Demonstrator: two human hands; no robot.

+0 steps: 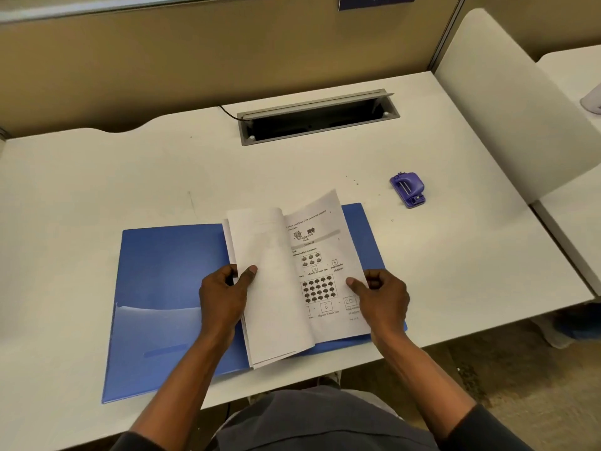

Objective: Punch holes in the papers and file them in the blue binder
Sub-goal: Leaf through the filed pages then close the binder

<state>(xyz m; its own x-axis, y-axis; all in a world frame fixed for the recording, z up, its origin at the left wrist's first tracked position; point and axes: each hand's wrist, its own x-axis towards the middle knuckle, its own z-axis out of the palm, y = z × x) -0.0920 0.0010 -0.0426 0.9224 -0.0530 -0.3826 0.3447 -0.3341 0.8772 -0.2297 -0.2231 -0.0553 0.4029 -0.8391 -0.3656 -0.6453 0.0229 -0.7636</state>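
Observation:
The blue binder (169, 288) lies open and flat on the white desk, its inside pocket at the lower left. A stack of printed worksheet papers (292, 281) rests over its spine and right half, with the upper sheets curled over toward the left. My left hand (224, 297) pinches the left edge of the curled sheets, thumb on top. My right hand (380, 294) pinches the right edge of the printed page. The purple hole punch (408, 189) stands apart on the desk, up and to the right of the binder.
A grey cable slot (318, 117) with its lid raised is set into the white desk (97, 177) at the back. Tan partition walls stand behind. A white divider panel (507, 109) borders the right side. Tiny paper bits lie near the punch.

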